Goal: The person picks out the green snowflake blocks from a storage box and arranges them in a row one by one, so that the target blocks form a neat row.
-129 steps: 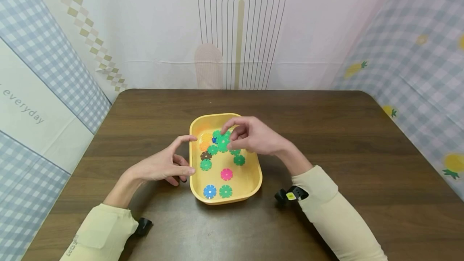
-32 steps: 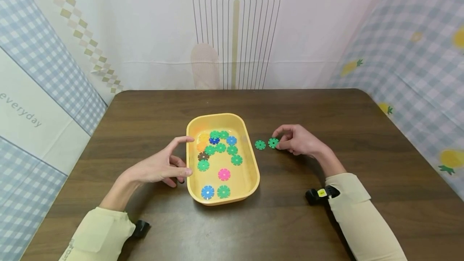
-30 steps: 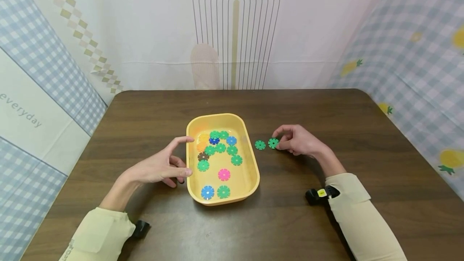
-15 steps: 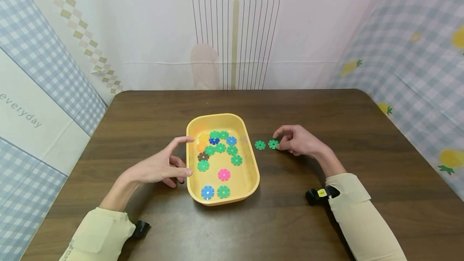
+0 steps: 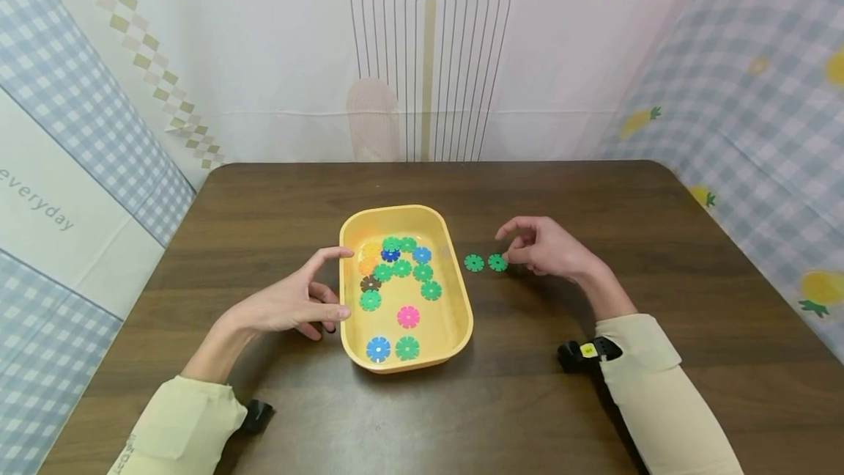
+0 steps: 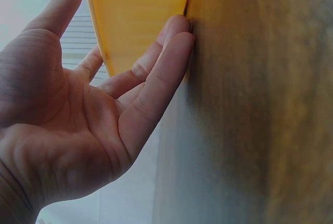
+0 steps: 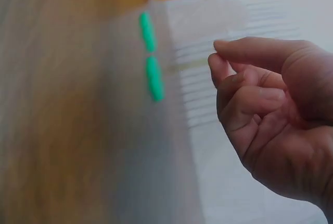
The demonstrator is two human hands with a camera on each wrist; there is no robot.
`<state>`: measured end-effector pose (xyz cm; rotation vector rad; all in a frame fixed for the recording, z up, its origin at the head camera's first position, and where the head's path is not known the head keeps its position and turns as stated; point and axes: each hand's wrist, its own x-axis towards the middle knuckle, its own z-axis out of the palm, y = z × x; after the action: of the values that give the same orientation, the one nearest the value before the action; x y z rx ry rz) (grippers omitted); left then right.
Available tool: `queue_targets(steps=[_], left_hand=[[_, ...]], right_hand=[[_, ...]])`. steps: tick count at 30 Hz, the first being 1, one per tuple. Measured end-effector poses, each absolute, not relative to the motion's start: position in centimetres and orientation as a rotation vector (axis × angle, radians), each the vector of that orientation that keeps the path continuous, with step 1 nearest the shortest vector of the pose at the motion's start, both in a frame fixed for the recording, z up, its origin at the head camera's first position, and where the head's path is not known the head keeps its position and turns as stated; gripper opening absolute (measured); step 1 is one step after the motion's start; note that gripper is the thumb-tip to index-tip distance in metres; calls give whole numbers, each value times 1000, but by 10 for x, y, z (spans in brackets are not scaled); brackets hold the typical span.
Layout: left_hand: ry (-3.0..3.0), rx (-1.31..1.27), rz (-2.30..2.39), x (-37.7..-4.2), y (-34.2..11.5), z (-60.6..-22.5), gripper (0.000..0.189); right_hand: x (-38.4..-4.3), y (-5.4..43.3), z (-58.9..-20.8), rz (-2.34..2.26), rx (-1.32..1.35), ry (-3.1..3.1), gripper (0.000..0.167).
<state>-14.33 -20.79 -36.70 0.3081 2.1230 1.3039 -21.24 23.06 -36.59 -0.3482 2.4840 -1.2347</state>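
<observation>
A yellow plastic tray (image 5: pixel 455 339) holds several notched snowflake discs, among them a pink disc (image 5: pixel 408 317) and a brown disc (image 5: pixel 371 284). My left hand (image 5: pixel 290 300) holds its left side, thumb and index fingertip at the rim. In the left wrist view, the other fingers (image 6: pixel 156 83) lie along the tray's outer wall. Right of the tray, two green snowflake discs, a left one (image 5: pixel 473 263) and a right one (image 5: pixel 497 262), lie side by side on the table. Close beside the right disc, my right hand (image 5: pixel 547 246) holds nothing, its fingers loosely bent.
The brown wooden table (image 5: pixel 409 424) runs back to a white patterned cloth (image 5: pixel 277 57). Checked cloth (image 5: pixel 758 108) hangs at both sides. Black wrist cameras sit by each cuff, such as the right camera (image 5: pixel 570 355).
My right hand carried green discs from the tray to the table, held the right one beside the first, then let it go and lifted slightly. The left hand stays at the tray.
</observation>
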Motion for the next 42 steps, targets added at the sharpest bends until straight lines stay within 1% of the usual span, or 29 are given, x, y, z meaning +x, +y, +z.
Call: queue_targets(steps=[4,9,19,24,30,36,42], left_hand=[[2125,316,1308,-143,-208,-366,94],[2127,307,1314,-144,-207,-365,93],[2111,321,1327,-144,-207,-364,95],[2111,322,1325,-144,-208,-365,94],[2117,315,1323,-144,-209,-367,92],[2111,312,1324,-143,-208,-368,92],[2108,314,1325,-143,-208,-367,91]], right_hand=[[-207,220,-349,-1252,-421,2532,32],[-196,196,-328,-1286,-572,2535,27],[-182,160,-311,-1258,-808,2425,30],[-177,144,-311,-1145,-914,2359,25],[-172,125,-316,-1060,-960,2274,21],[-169,110,-322,-958,-1050,2214,23],[-165,96,-329,-815,-1063,2191,23]])
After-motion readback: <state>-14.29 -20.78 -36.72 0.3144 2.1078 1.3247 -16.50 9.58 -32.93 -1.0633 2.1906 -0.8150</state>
